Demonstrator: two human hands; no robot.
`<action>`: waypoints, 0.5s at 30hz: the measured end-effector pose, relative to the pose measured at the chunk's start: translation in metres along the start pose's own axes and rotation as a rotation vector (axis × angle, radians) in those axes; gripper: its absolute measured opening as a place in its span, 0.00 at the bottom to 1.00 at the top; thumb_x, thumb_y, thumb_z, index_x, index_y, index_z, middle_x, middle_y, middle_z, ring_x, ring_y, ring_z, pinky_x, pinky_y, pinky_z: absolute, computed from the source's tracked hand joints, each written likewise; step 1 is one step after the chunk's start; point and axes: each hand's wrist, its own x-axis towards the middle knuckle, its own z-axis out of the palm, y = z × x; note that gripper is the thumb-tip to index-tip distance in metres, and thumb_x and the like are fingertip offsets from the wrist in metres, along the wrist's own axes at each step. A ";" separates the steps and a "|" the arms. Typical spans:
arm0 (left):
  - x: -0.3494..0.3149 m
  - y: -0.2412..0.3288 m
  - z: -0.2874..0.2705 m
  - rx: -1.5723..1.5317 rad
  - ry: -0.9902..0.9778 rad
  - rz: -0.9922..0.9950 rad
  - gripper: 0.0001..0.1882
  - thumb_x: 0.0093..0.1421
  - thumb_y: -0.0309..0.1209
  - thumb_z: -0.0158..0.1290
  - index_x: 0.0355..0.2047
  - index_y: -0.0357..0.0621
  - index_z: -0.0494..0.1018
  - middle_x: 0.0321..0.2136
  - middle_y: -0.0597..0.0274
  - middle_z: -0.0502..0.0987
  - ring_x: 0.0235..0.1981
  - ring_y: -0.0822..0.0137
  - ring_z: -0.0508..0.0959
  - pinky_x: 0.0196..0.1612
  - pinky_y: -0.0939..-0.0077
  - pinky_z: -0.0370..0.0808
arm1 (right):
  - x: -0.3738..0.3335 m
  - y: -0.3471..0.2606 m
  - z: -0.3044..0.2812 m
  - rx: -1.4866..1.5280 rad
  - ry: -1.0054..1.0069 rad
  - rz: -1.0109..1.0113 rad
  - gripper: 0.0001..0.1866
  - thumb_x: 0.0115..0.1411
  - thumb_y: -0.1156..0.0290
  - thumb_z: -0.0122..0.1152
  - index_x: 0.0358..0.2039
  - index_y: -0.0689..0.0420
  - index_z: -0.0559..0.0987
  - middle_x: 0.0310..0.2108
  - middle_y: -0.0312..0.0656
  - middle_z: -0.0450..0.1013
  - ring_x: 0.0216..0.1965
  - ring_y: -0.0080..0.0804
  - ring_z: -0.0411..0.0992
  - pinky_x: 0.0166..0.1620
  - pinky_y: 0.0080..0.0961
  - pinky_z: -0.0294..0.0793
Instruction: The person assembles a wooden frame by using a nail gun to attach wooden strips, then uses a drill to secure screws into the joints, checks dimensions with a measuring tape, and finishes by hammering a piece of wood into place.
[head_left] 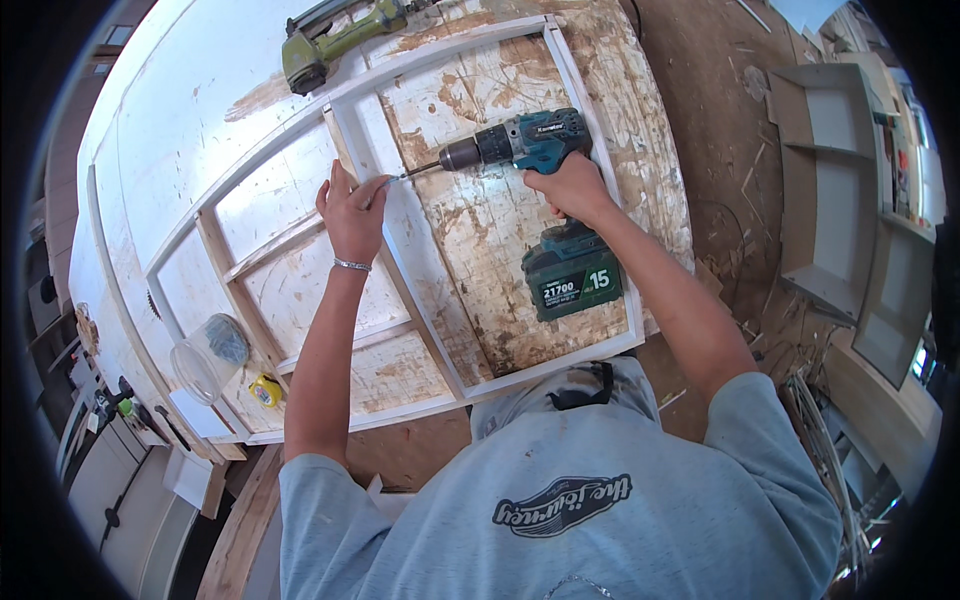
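Observation:
My right hand [575, 190] is wrapped round the grip of a teal and black cordless drill [540, 140], which lies level with its long bit pointing left. At the bit's tip, my left hand [355, 215] pinches with thumb and forefinger against the middle bar of a white wooden frame [405, 270]; what is pinched is too small to make out. The other fingers of that hand reach up along the bar. Below the drill's grip hangs a bulky dark green battery [575, 275], over the frame's right-hand compartment.
The frame lies on a stained white worktable [250, 90]. An olive-green nail gun [340, 40] rests at the far side. Near the left are a clear plastic jar [205, 360] on its side and a yellow tape measure [265, 390]. Grey open cabinets [825, 190] stand to the right.

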 end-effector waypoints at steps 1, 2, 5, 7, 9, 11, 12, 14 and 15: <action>0.000 -0.001 0.000 -0.002 0.003 0.000 0.10 0.58 0.35 0.65 0.40 0.58 0.87 0.62 0.35 0.70 0.67 0.49 0.66 0.68 0.54 0.56 | 0.000 0.000 0.000 0.003 -0.003 0.001 0.22 0.54 0.55 0.71 0.22 0.65 0.78 0.17 0.44 0.76 0.17 0.30 0.76 0.24 0.28 0.78; 0.000 -0.001 -0.001 -0.003 0.006 0.000 0.09 0.58 0.35 0.65 0.40 0.58 0.87 0.62 0.35 0.70 0.67 0.49 0.66 0.68 0.54 0.56 | 0.001 0.000 0.000 0.006 -0.006 0.003 0.22 0.54 0.56 0.71 0.22 0.65 0.78 0.17 0.44 0.76 0.17 0.30 0.76 0.23 0.28 0.78; 0.000 0.000 -0.002 0.027 -0.001 0.019 0.10 0.58 0.36 0.65 0.41 0.57 0.87 0.63 0.30 0.67 0.63 0.46 0.71 0.68 0.55 0.59 | -0.001 -0.001 0.000 0.014 0.005 -0.001 0.22 0.55 0.56 0.71 0.21 0.64 0.78 0.17 0.44 0.76 0.17 0.30 0.76 0.23 0.28 0.77; 0.001 -0.001 -0.001 0.019 0.005 0.015 0.09 0.58 0.36 0.65 0.40 0.57 0.87 0.61 0.33 0.70 0.66 0.48 0.68 0.67 0.55 0.57 | 0.000 -0.001 -0.001 0.005 -0.005 -0.006 0.22 0.55 0.56 0.71 0.21 0.64 0.78 0.17 0.44 0.76 0.17 0.30 0.76 0.23 0.28 0.77; 0.000 -0.001 -0.001 0.010 0.008 0.010 0.09 0.58 0.37 0.65 0.39 0.56 0.87 0.60 0.35 0.71 0.67 0.49 0.66 0.67 0.54 0.57 | 0.002 0.001 0.000 0.009 -0.009 -0.005 0.22 0.55 0.56 0.71 0.21 0.64 0.78 0.17 0.43 0.76 0.17 0.30 0.76 0.23 0.28 0.77; 0.000 -0.001 -0.001 0.001 0.012 0.004 0.09 0.58 0.37 0.65 0.39 0.56 0.87 0.60 0.35 0.71 0.68 0.49 0.66 0.67 0.54 0.57 | 0.004 0.004 0.002 0.024 -0.007 -0.001 0.22 0.55 0.56 0.71 0.20 0.64 0.78 0.17 0.43 0.76 0.17 0.30 0.76 0.23 0.28 0.77; 0.000 -0.001 -0.001 0.000 0.007 0.001 0.09 0.58 0.37 0.65 0.39 0.56 0.87 0.61 0.35 0.71 0.68 0.49 0.66 0.67 0.54 0.57 | 0.005 0.004 0.002 0.022 -0.008 -0.001 0.22 0.55 0.56 0.71 0.20 0.64 0.78 0.17 0.43 0.76 0.17 0.29 0.76 0.23 0.28 0.77; 0.000 0.000 -0.001 -0.002 -0.002 -0.007 0.09 0.58 0.38 0.65 0.39 0.56 0.87 0.61 0.34 0.70 0.68 0.50 0.66 0.67 0.54 0.57 | 0.005 0.005 0.002 0.018 -0.010 -0.002 0.22 0.55 0.56 0.71 0.20 0.64 0.78 0.17 0.43 0.76 0.17 0.29 0.76 0.23 0.28 0.77; 0.000 0.000 -0.001 0.005 -0.003 -0.005 0.09 0.58 0.38 0.65 0.39 0.56 0.87 0.61 0.34 0.70 0.68 0.50 0.66 0.67 0.54 0.57 | 0.004 0.004 0.001 0.021 -0.011 -0.003 0.22 0.55 0.56 0.71 0.20 0.64 0.78 0.17 0.43 0.76 0.17 0.29 0.76 0.23 0.28 0.77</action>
